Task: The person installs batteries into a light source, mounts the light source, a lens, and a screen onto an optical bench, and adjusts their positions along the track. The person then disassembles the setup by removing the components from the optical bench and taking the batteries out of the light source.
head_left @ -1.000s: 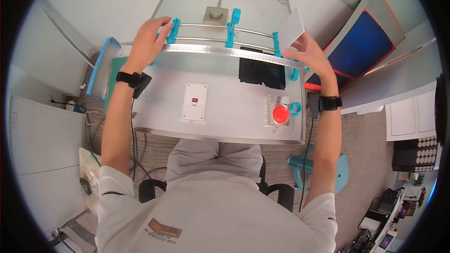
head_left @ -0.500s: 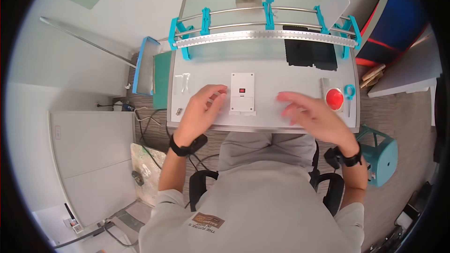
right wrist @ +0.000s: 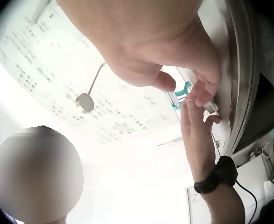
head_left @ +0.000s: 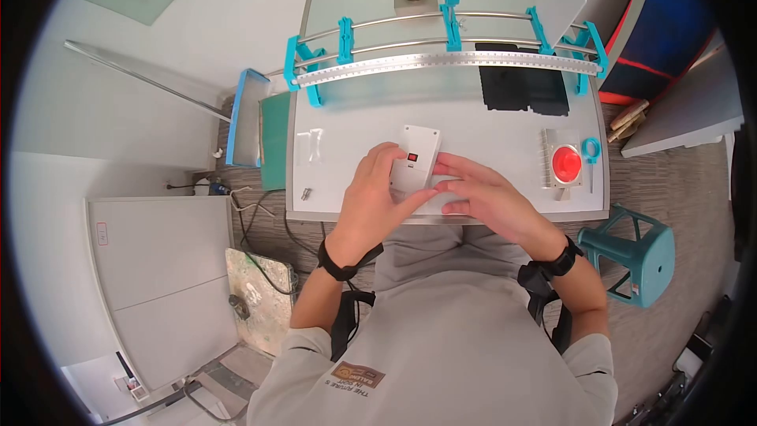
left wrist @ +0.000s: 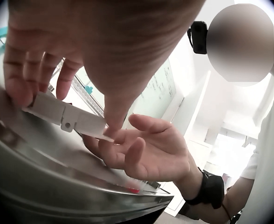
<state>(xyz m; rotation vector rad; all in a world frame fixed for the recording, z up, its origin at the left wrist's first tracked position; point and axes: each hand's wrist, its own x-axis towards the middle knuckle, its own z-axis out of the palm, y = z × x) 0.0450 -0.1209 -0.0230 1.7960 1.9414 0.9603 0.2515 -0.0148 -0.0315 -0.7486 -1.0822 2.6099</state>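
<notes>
Near the front of the table, a white box with a small red switch is tilted, its top leaning right. The left hand pinches it between the fingers on its left side and the thumb at its lower end; in the left wrist view the box shows edge-on between that hand's thumb and fingers. The right hand touches the box's lower right side with its fingertips, fingers loosely bent. In the right wrist view the right hand hides most of the box.
Behind the hands stands a rail frame with teal brackets and a metal ruler. A black sheet lies under its right part. A red disc and teal ring are at the right, a small metal piece at the left.
Both hands have come down from the rail frame to the white box. The left hand has taken hold of it, and the box has turned from straight to tilted.
</notes>
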